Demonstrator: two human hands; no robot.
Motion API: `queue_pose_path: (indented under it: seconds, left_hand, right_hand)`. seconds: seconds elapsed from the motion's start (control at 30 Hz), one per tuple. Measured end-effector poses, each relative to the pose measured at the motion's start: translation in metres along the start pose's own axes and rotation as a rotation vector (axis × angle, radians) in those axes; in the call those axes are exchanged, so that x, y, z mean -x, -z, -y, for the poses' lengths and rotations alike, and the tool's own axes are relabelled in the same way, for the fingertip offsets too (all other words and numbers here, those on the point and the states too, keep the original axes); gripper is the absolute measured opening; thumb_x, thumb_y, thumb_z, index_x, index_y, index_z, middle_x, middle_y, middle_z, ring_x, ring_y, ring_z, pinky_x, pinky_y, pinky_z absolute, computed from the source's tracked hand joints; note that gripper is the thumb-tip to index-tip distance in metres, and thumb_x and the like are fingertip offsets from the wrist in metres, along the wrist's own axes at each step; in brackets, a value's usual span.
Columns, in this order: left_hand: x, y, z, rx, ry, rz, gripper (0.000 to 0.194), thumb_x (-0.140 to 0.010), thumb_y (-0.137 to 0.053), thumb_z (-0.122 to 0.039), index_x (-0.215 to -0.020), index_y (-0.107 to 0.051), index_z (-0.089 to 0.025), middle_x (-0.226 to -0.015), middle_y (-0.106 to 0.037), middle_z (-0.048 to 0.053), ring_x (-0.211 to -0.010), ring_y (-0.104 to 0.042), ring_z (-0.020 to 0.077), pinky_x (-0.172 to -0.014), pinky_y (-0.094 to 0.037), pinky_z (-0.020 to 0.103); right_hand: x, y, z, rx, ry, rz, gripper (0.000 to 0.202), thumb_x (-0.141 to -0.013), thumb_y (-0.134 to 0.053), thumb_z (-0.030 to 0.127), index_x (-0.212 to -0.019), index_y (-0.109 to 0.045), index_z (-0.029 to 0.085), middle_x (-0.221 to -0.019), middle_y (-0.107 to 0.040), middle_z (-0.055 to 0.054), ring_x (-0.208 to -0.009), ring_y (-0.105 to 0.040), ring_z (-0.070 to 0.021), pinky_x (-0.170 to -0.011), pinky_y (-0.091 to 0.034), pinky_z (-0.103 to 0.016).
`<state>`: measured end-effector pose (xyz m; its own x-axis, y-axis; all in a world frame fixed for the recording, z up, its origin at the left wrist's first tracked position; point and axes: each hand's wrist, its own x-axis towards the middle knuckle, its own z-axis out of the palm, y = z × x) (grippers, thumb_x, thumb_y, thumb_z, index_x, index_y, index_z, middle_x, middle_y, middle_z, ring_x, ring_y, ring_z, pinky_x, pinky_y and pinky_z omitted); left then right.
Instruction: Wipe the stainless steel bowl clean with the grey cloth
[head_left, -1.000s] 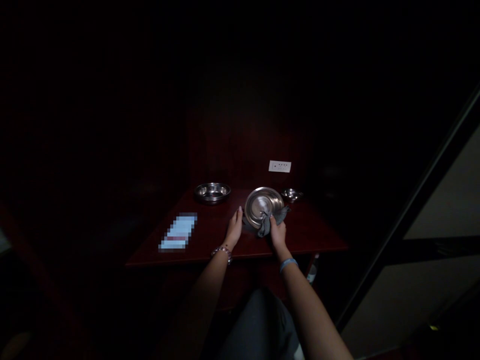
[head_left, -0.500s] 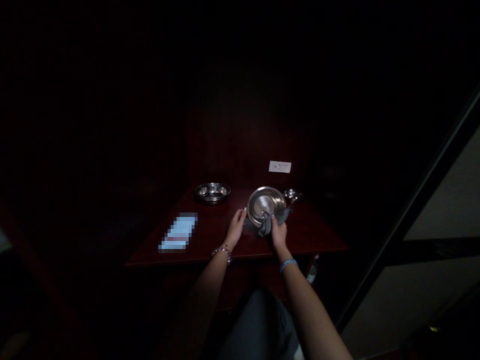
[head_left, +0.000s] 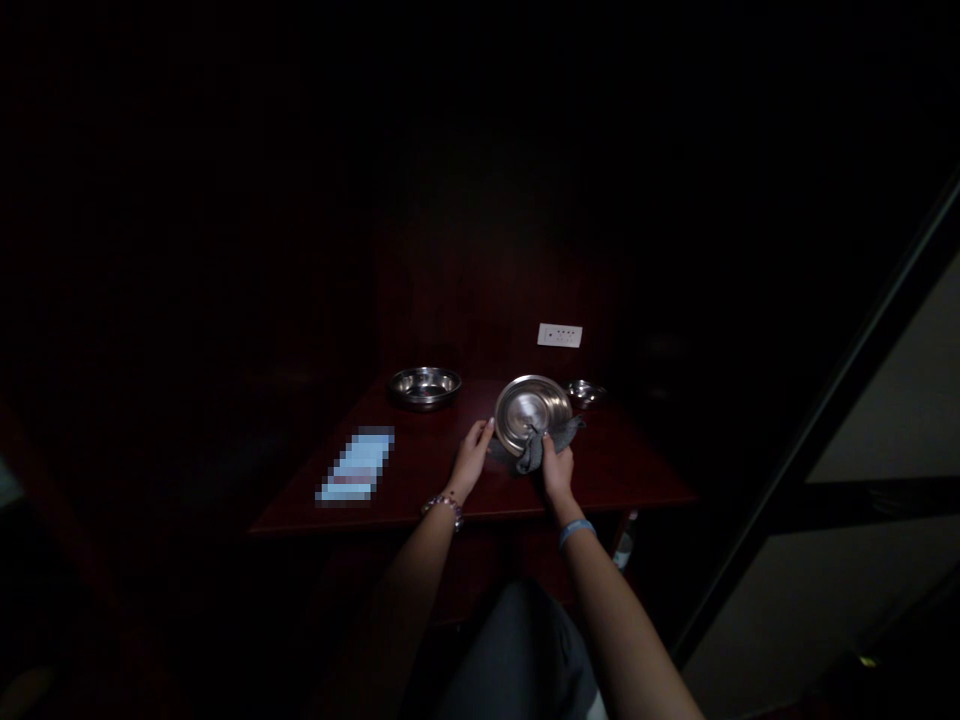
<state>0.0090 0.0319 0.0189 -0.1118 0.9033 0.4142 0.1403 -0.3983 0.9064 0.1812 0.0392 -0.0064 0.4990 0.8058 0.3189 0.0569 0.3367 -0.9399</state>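
Note:
A shiny round metal bowl (head_left: 529, 405) is tilted up above the dark red table, its inside facing me. My right hand (head_left: 557, 468) grips its lower right rim through a grey cloth (head_left: 531, 452), thumb on the inner side. The cloth bunches over the rim and sticks out to the right. My left hand (head_left: 471, 458) is at the bowl's left edge, thumb raised beside the rim; its other fingers are partly hidden, and whether it touches the bowl is unclear.
On the table (head_left: 420, 480) stand a wide metal bowl (head_left: 424, 388) at the back left and a smaller one (head_left: 585, 393) at the back right. A pixelated bluish flat patch (head_left: 356, 466) lies at the left. A socket (head_left: 559, 335) and a bottle (head_left: 625, 542) also show.

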Motion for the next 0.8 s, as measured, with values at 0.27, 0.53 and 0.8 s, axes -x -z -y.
queue_pose_path:
  seconds: [0.27, 0.53, 0.8]
  left_hand:
    - [-0.0005, 0.0003, 0.003, -0.028, -0.029, 0.012, 0.049, -0.093, -0.042, -0.067, -0.088, -0.06, -0.021, -0.074, -0.06, -0.002, -0.068, -0.055, 0.0157, -0.072, -0.044, 0.028]
    - [-0.0001, -0.0001, 0.0015, -0.006, -0.032, 0.038, 0.051, -0.089, -0.047, -0.071, -0.082, -0.056, -0.021, -0.077, -0.06, -0.001, -0.071, -0.054, 0.0149, -0.07, -0.043, 0.027]
    - [0.0001, -0.0005, 0.0026, -0.007, -0.033, 0.04, 0.054, -0.09, -0.044, -0.071, -0.083, -0.059, -0.02, -0.078, -0.062, 0.0, -0.071, -0.056, 0.0155, -0.072, -0.045, 0.028]
  right_hand:
    - [-0.0006, -0.001, -0.0041, -0.017, -0.021, -0.007, 0.047, -0.082, -0.065, 0.051, -0.109, -0.074, 0.014, -0.111, -0.079, -0.014, -0.108, -0.073, -0.0299, -0.097, -0.053, -0.039]
    - [-0.0028, -0.0017, -0.0071, 0.021, -0.024, 0.0, 0.046, -0.082, -0.064, 0.051, -0.109, -0.074, 0.015, -0.111, -0.078, -0.013, -0.108, -0.073, -0.0293, -0.095, -0.054, -0.036]
    - [-0.0025, 0.0002, -0.0047, 0.012, -0.019, 0.015, 0.047, -0.082, -0.064, 0.052, -0.109, -0.074, 0.014, -0.112, -0.078, -0.014, -0.108, -0.073, -0.0296, -0.095, -0.053, -0.036]
